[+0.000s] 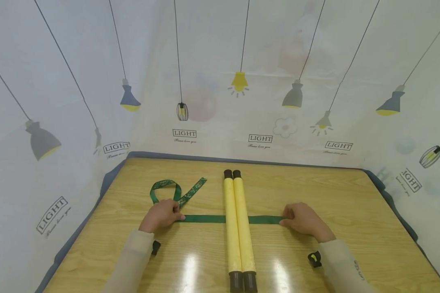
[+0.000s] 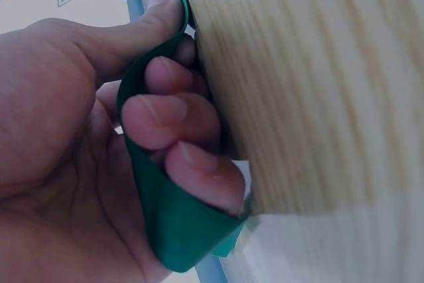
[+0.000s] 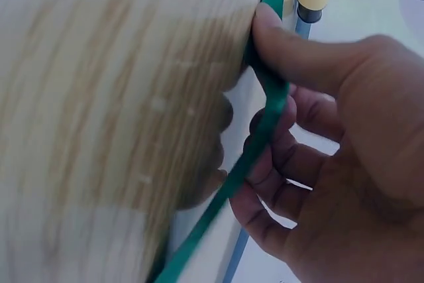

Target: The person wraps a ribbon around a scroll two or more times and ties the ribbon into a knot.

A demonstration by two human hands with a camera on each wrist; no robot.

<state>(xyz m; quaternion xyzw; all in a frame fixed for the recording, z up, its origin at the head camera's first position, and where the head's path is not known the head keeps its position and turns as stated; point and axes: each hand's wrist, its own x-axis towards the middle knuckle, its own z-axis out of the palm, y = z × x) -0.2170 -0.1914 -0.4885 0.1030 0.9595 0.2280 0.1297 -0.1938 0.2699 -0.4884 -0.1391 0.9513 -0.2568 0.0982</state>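
Note:
A green ribbon [image 1: 205, 218] runs left to right across the table, passing beneath two yellow rods [image 1: 237, 224] with dark end caps that lie side by side. My left hand [image 1: 165, 214] pinches it left of the rods, under the thumb. Seen from the left wrist, the green ribbon [image 2: 169, 226] bends through the palm behind curled fingers. Beyond that hand its patterned tail forms a loop. To the right of the rods my right hand [image 1: 303, 218] grips the ribbon's other stretch between thumb and fingers; in the right wrist view a green length [image 3: 255, 140] trails past the fingers.
The wooden table [image 1: 315, 183] has a blue-grey edge along its back and sides. Behind it hangs a white sheet [image 1: 220, 49] printed with lamps. Small black strap ends [image 1: 314, 259] show by each wrist.

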